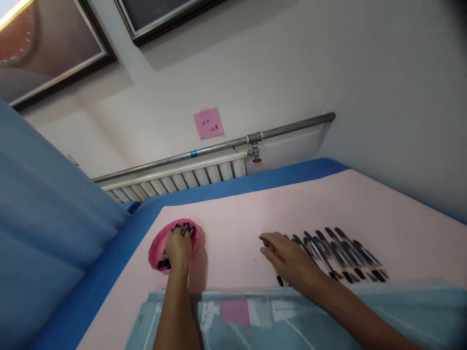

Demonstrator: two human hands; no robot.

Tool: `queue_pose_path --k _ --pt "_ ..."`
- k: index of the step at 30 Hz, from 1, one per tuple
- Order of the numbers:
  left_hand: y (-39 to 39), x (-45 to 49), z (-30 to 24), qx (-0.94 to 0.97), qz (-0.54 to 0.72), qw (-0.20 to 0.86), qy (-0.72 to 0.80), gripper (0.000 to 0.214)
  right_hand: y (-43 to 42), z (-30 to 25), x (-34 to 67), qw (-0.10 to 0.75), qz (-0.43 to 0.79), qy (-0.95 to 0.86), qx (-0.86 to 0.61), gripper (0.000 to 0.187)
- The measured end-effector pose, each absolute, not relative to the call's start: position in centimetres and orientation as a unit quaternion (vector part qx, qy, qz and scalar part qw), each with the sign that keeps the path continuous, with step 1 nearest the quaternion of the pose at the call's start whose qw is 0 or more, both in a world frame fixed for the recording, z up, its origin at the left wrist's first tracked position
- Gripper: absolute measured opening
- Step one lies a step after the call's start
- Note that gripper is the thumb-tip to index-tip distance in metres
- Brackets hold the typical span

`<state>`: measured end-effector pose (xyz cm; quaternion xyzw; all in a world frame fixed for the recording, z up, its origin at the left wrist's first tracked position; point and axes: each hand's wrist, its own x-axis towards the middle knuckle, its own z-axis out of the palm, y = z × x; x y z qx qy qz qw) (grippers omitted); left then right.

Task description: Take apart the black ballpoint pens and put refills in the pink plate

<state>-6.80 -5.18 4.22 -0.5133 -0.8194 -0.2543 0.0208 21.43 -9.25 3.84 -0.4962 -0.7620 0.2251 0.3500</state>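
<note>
My left hand (178,245) reaches into a round pink bowl (152,250) at the left. Its fingers are curled down among small black pieces (163,264), and I cannot make out which of them it grips. At centre right, my right hand (286,250) is closed in a pinch. A small dark bit shows at its fingertips, too little to name. Beside and partly behind that hand lies a slanting row of slim sticks (341,253) with black ends and clear or silvery middles. Several shorter black-tipped pieces (359,273) lie along their near ends.
A pale pink sheet (229,228) covers the blue surface (233,186). Light blue cloth (401,311) crosses the near edge. Behind stand a white radiator (219,171) and a metal pipe (222,146). A blue curtain (44,218) hangs at left.
</note>
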Motion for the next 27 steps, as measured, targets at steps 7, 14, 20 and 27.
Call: queue_pose_path --k 7,14,20,27 --pt "-5.5 0.8 3.1 -0.658 -0.345 -0.013 -0.669 0.022 -8.3 5.3 23.8 0.468 0.151 -0.687 -0.535 0.018" --pt "-8.0 8.5 1.3 -0.765 -0.229 -0.158 -0.581 0.013 -7.9 5.6 24.8 0.480 0.147 -0.668 -0.549 0.016" --pt "-9.0 9.9 1.7 -0.750 -0.105 -0.170 -0.631 0.029 -8.1 5.5 24.6 0.464 0.147 -0.685 -0.543 0.017" --pt "-8.8 8.8 2.5 -0.748 -0.002 -0.183 -0.639 0.025 -8.0 5.2 24.6 0.439 0.148 -0.698 -0.546 0.017"
